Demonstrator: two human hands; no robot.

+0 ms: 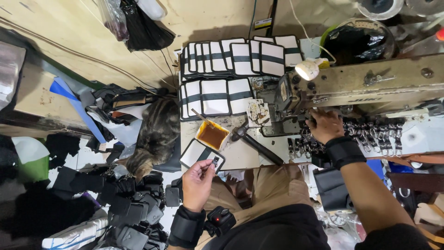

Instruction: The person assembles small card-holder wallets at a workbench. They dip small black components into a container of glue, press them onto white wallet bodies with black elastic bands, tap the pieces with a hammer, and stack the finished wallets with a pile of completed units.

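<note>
My left hand (198, 181) is raised over my lap and pinches a small metal clasp (215, 161) just in front of a white panel with black trim (200, 155) lying at the table's near edge. My right hand (326, 125) reaches to the needle area of the sewing machine (370, 83), fingers curled down among a row of metal clasps on black straps (365, 134). Whether it grips one is hidden. Both wrists wear black bands.
Stacks of white panels with black bands (233, 58) cover the back of the table. An orange glue tray (212, 135) and a hammer (252, 141) lie mid-table. A tabby cat (155, 136) sits at the left edge. Black pouches (134, 203) pile on the floor.
</note>
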